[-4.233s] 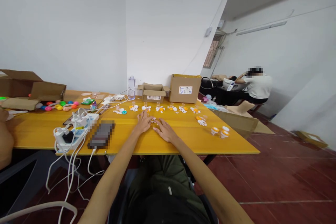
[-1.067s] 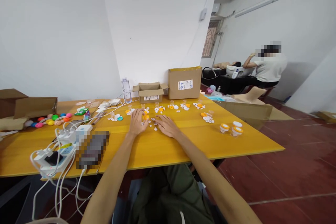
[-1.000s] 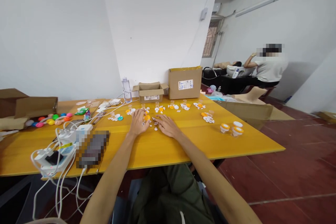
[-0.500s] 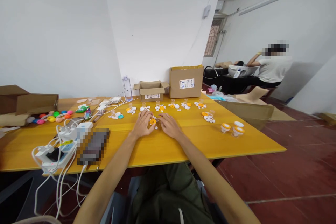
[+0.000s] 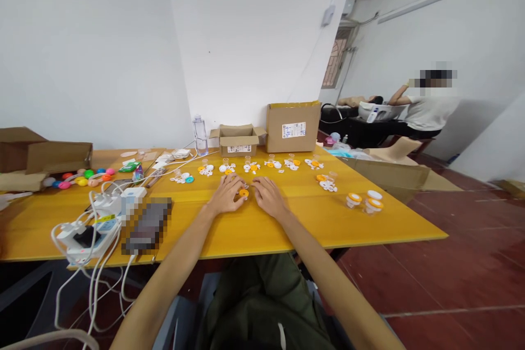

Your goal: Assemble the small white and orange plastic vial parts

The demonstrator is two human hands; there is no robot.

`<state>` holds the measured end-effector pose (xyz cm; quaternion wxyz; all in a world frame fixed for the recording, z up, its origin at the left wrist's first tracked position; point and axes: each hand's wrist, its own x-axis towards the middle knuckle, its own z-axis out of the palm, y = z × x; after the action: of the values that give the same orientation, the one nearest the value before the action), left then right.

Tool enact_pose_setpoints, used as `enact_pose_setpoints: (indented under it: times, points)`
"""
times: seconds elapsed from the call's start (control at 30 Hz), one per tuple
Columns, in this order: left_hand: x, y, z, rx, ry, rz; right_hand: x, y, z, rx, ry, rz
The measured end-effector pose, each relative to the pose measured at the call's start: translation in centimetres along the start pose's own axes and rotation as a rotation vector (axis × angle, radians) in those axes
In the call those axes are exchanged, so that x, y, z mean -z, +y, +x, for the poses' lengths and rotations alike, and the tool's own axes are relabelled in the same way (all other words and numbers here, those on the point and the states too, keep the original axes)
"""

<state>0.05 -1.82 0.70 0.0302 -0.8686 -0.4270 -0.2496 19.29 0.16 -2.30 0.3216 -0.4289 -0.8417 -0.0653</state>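
My left hand (image 5: 227, 196) rests palm down on the yellow table (image 5: 303, 221), thumb apart from the fingers, beside an orange disc (image 5: 244, 193). On the disc's other side is my right hand (image 5: 268, 197), its fingers apart and bent toward small white pieces; no held object shows in either hand. The fingertips partly hide those pieces. Beyond the hands stand several small groups of white and orange discs with clear cups, such as a group with an orange disc (image 5: 315, 164). Another group of white pieces (image 5: 327, 186) lies to the right.
Orange-rimmed clear containers (image 5: 373, 206) stand near the right edge. An open carton (image 5: 238, 145), a closed carton (image 5: 292, 130) and a bottle (image 5: 200, 136) line the wall. Leftward are a phone (image 5: 148, 224), power strips with cables (image 5: 96, 238) and coloured balls (image 5: 89, 173). Another person (image 5: 430, 106) sits far right.
The orange disc has shifted slightly right and nearer to me between my hands. My right fingers are drawn a little closer together. The view has tilted slightly.
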Motion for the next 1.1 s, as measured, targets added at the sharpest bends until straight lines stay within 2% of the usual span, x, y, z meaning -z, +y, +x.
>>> enact_pose_setpoints:
  times: [0.23, 0.47, 0.6, 1.1]
  points:
    - [-0.1, 0.1, -0.1, -0.029, -0.03, 0.001, -0.1, 0.1, -0.1, 0.007, 0.01, -0.042]
    - [-0.4, -0.2, -0.1, -0.091, -0.005, 0.01, -0.8, 0.5, -0.2, 0.084, 0.15, -0.017]
    - [-0.6, -0.4, -0.1, -0.104, 0.001, 0.002, -0.7, 0.4, -0.2, 0.098, 0.18, 0.018]
    - [-0.6, -0.7, 0.0, -0.128, -0.003, -0.024, 1.2, -1.0, 0.0, 0.245, 0.009, 0.195]
